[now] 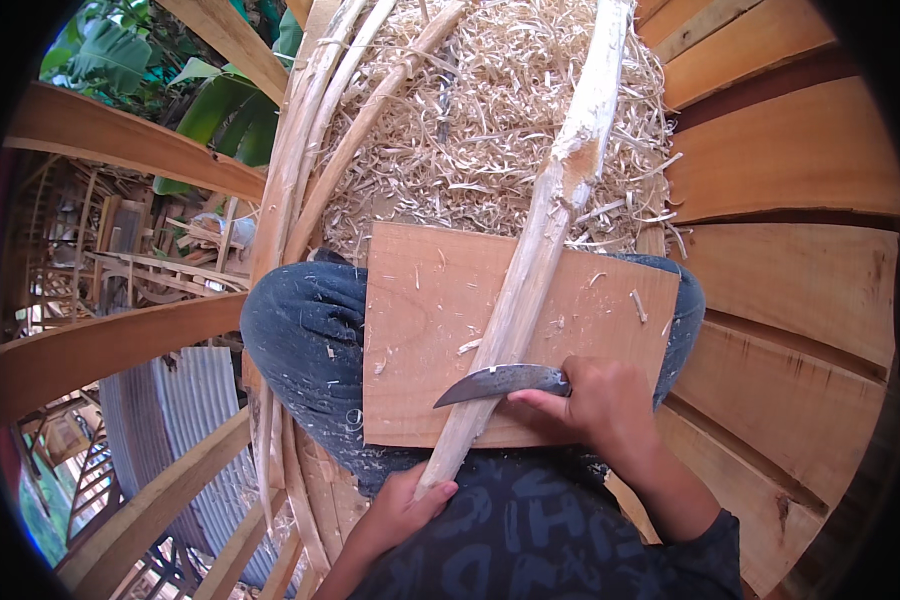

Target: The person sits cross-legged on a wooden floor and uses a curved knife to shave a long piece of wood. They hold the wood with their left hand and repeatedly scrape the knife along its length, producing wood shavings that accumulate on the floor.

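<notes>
A long, pale, peeled wooden pole [526,262] runs from my lap up to the far edge of the view, slanting to the right. My left hand [410,505] is closed round its near end. In my right hand [610,405] is a knife [498,380] with a broad curved blade, which lies across the pole just beyond my left hand. The knife's handle is hidden in my fingers. Beneath the pole, a flat wooden board [420,330] rests over my legs, with a few small shavings on it.
A thick heap of wood shavings [490,120] covers the floor ahead. Several long sticks [355,120] lie along the left side. Plank walling [790,270] rises close on my right. Wooden rails [120,335] stand on the left, with corrugated roofing sheets [205,430] below.
</notes>
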Action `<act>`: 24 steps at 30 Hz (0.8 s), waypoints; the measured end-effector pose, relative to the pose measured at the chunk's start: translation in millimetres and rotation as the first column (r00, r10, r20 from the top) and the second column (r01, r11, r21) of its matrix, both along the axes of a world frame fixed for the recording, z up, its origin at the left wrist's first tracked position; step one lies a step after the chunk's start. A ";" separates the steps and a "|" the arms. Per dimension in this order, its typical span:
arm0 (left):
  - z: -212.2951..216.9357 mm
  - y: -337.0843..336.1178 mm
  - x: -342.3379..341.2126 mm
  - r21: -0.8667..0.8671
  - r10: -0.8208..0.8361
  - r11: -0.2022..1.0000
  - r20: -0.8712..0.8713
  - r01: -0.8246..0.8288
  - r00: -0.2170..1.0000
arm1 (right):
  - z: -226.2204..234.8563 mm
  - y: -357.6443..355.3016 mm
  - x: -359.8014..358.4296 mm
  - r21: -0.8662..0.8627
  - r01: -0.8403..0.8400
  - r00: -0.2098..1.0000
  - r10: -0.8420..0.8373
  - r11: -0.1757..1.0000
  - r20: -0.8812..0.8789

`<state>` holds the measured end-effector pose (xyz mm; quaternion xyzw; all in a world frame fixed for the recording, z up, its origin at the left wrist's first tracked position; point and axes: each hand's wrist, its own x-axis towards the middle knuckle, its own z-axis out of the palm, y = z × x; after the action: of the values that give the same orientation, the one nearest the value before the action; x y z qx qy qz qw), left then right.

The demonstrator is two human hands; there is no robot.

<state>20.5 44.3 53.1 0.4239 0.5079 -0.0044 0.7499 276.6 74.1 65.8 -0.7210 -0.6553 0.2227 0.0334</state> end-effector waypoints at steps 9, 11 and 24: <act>-3.7 -2.1 -1.5 0.100 0.004 0.995 0.004 -0.004 1.000 | 2.1 31.1 21.2 0.028 0.101 0.973 -0.105 0.994 0.204; -2.7 -0.4 -1.2 0.084 -0.007 0.996 0.011 0.006 1.000 | 0.1 36.7 26.9 0.041 0.123 0.970 -0.129 0.991 0.205; -3.8 2.4 -1.0 0.101 -0.026 0.994 -0.012 0.027 1.000 | 9.2 40.2 45.5 -0.022 0.316 0.940 -0.309 0.949 0.142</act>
<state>19.5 46.7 49.3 0.4681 0.5059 0.0091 0.7245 322.1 114.3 75.0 -0.8299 -0.5282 0.1793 0.0073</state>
